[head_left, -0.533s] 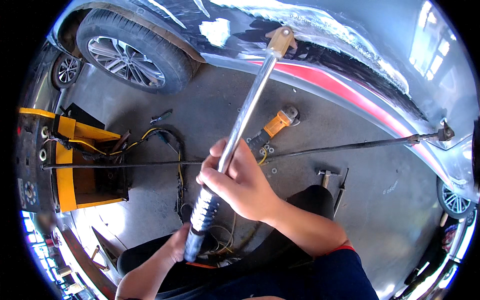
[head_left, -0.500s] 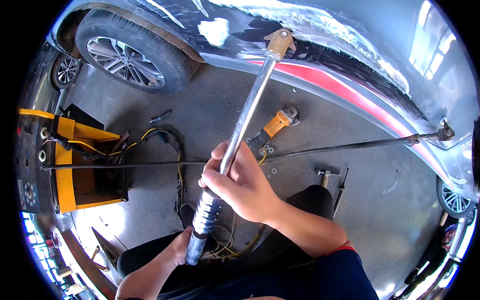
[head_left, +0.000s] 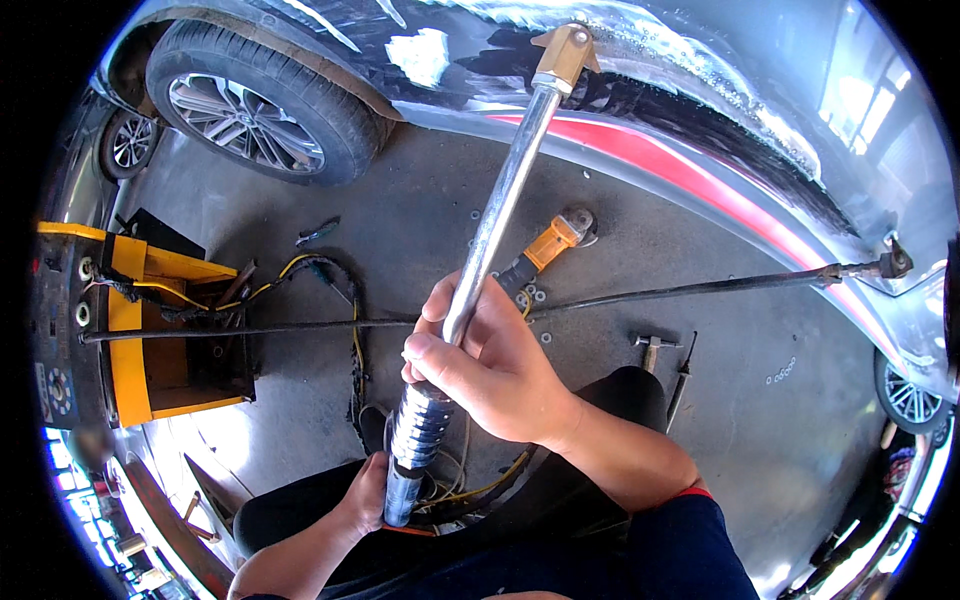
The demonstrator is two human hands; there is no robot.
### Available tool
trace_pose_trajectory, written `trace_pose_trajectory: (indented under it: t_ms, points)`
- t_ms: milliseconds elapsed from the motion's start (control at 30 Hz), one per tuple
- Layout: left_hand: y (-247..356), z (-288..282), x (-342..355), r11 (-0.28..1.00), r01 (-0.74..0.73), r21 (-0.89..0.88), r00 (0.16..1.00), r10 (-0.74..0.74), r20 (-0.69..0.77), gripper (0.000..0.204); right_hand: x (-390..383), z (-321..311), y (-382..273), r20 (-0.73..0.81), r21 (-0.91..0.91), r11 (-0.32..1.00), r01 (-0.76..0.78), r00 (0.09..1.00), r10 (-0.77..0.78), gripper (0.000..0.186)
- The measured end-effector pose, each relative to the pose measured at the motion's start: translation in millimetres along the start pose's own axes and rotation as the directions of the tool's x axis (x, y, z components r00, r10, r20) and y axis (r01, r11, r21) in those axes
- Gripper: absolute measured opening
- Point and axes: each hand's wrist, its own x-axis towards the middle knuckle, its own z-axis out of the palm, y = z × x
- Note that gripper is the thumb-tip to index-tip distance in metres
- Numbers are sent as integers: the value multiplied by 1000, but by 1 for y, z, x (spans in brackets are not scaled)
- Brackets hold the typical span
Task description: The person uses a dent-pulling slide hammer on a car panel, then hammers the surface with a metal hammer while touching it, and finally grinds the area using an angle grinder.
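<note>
Grey concrete floor [head_left: 420, 215], yellow machine [head_left: 130, 330], car wheel [head_left: 255, 100], bright daylight

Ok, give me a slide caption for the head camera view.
Right hand and left hand grip a long shiny metal slide-hammer rod, its brass tip against a dark car body panel.

Head-worn fisheye, steeply downward, close over hands [head_left: 500, 370]

The right hand [head_left: 500, 375] covers the middle of the steel rod [head_left: 500, 210]; the left hand [head_left: 365, 495] hides its lower end. Washers [head_left: 780, 377] on the floor are too small to tell apart.
</note>
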Motion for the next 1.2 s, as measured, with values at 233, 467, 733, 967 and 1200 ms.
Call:
trace_pose_trajectory:
  t_ms: [233,467,733,967,1200]
  points:
    - [-12,-4,0,992,-103,-75,993,98,-68,46,4,1,4,-15,51,998,47,999,-47,22]
    - [-11,2,-3,973,-227,39,949,230,-214,40,6,-7,7,47,97,995,26,998,-31,19]
    - [-4,17,-11,967,-254,-21,932,239,-272,34,8,-8,6,59,138,990,25,998,-33,15]
    - [-10,8,-8,969,-246,19,938,243,-249,34,9,-6,5,67,177,984,13,997,-25,14]
    - [-6,17,-14,975,-222,5,929,213,-302,36,9,-8,4,84,171,985,-2,996,-13,16]
